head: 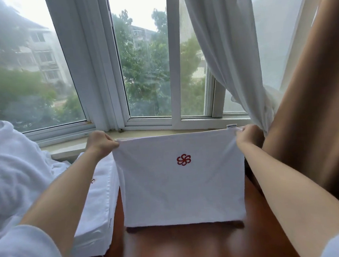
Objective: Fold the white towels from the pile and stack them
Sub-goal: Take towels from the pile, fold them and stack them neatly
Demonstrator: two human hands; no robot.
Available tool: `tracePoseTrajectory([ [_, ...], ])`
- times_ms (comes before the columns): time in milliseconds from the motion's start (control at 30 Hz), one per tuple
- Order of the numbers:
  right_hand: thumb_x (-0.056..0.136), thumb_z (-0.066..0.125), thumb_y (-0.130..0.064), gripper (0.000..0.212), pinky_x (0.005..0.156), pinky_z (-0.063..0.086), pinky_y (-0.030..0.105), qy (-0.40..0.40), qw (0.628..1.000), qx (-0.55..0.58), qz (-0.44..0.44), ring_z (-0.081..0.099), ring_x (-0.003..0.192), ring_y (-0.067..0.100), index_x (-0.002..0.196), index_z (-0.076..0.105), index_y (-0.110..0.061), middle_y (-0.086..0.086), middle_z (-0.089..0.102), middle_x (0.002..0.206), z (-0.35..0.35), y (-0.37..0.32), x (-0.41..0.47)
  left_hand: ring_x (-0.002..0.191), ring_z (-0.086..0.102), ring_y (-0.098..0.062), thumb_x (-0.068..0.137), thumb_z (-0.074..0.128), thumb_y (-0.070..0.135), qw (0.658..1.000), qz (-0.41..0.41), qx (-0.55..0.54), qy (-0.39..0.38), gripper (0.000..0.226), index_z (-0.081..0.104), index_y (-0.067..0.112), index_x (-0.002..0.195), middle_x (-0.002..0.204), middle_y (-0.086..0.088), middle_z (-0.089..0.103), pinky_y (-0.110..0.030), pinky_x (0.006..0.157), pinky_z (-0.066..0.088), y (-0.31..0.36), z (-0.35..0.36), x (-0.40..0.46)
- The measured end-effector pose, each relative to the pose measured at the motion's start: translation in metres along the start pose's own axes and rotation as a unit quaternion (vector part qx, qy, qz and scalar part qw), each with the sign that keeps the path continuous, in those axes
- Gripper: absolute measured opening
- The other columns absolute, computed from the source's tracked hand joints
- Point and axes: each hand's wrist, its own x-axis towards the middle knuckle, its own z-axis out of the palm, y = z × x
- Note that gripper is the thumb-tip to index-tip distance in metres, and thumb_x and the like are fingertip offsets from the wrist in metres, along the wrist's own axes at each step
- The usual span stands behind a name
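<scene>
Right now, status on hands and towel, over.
Left hand and right hand pinching top corners of logo towel, held up over table. Folded stack at left. Nothing in the way.

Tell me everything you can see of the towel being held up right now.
The towel is white, soft-looking cloth, seemingly terry, with a red pinwheel-like emblem stitched on its upper middle. It hangs upright as a flat, near-square panel, apparently doubled over. The left hand pinches its top left corner and the right hand its top right, stretching the top edge taut. A small label sticks up near the right corner. Its bottom edge sits just at the reddish wooden table; contact is unclear.
</scene>
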Motion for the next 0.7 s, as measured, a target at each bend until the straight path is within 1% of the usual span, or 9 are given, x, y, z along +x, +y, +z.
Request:
tracePoseTrajectory([
  [33,0.092,0.058,-0.015,0.033,0.069,0.036,0.029,0.007,1.000,0.008,-0.003,0.052,0.076,0.032,0.060,0.055,-0.015,0.019,0.056,0.077,-0.001,-0.002,0.001,0.065,0.054,-0.030,0.074,0.073,0.014,1.000,0.007,-0.010,0.012,0.020,0.071,0.000,0.060,0.063,-0.021,0.062,-0.031,0.061,0.041,-0.001,-0.002,0.001],
  [100,0.091,0.060,-0.014,0.042,0.068,0.033,0.028,0.028,1.000,0.008,-0.013,0.045,0.074,0.028,0.056,0.037,-0.019,0.011,0.047,0.074,-0.005,-0.004,0.000,0.076,0.065,-0.031,0.076,0.073,0.017,0.999,0.023,-0.016,0.044,0.023,0.072,-0.002,0.063,0.073,-0.020,0.070,-0.033,0.068,0.046,0.000,-0.004,0.002],
  [200,0.090,0.060,-0.012,0.008,0.075,0.040,0.034,0.036,0.999,0.015,-0.022,0.058,0.094,0.036,0.093,0.055,-0.007,0.018,0.060,0.094,-0.007,-0.010,-0.001,0.080,0.065,-0.032,0.079,0.071,0.015,0.993,0.049,0.004,0.105,0.020,0.072,-0.001,0.066,0.076,-0.019,0.071,-0.028,0.068,0.040,0.004,-0.006,0.006],
  [267,0.092,0.059,-0.015,0.023,0.080,0.044,0.037,0.015,0.999,-0.045,-0.027,0.058,0.106,0.038,0.112,0.054,-0.005,0.020,0.062,0.112,-0.006,-0.014,0.003,0.083,0.064,-0.036,0.081,0.067,0.013,0.988,0.068,0.021,0.134,0.018,0.072,0.000,0.069,0.080,-0.022,0.070,-0.030,0.069,0.040,0.006,-0.003,0.008],
  [400,0.094,0.053,-0.013,0.021,0.078,0.045,0.035,-0.070,0.983,-0.168,-0.036,0.059,0.109,0.035,0.111,0.063,-0.007,0.017,0.063,0.117,0.001,-0.016,0.005,0.092,0.062,-0.040,0.087,0.060,0.013,0.985,0.082,0.103,0.110,0.020,0.070,-0.004,0.083,0.092,-0.027,0.068,-0.037,0.077,0.047,0.002,0.010,0.009],
  [500,0.086,0.060,0.000,0.016,0.068,0.043,0.032,-0.137,0.973,-0.187,-0.010,0.063,0.101,0.031,0.101,0.063,-0.006,0.014,0.065,0.112,0.013,-0.016,0.007,0.098,0.060,-0.040,0.089,0.051,0.005,0.982,0.078,0.171,0.032,0.031,0.051,0.006,0.120,0.106,-0.024,0.064,-0.040,0.075,0.046,-0.005,0.024,0.008],
  [567,0.084,0.065,0.006,0.013,0.060,0.048,0.030,-0.186,0.973,-0.124,0.055,0.067,0.082,0.028,0.092,0.059,-0.003,0.016,0.070,0.099,0.024,-0.017,0.015,0.102,0.059,-0.037,0.090,0.047,0.002,0.964,0.068,0.255,-0.036,0.039,0.042,0.012,0.127,0.114,-0.018,0.060,-0.041,0.077,0.050,-0.007,0.033,0.010],
  [633,0.092,0.051,0.008,0.014,0.056,0.055,0.030,-0.203,0.970,0.013,0.136,0.070,0.072,0.031,0.105,0.055,0.005,0.023,0.069,0.091,0.036,-0.022,0.023,0.105,0.059,-0.033,0.089,0.045,0.001,0.946,0.041,0.315,-0.059,0.031,0.055,0.011,0.116,0.116,-0.014,0.058,-0.041,0.081,0.053,-0.003,0.038,0.015],
  [700,0.094,0.047,0.004,0.025,0.077,0.057,0.038,-0.153,0.975,0.077,0.141,0.066,0.097,0.039,0.118,0.050,0.006,0.024,0.062,0.113,0.046,-0.031,0.031,0.107,0.058,-0.034,0.090,0.042,0.001,0.960,-0.009,0.275,-0.046,0.028,0.061,0.008,0.110,0.118,-0.016,0.057,-0.039,0.081,0.050,0.002,0.043,0.025],
])
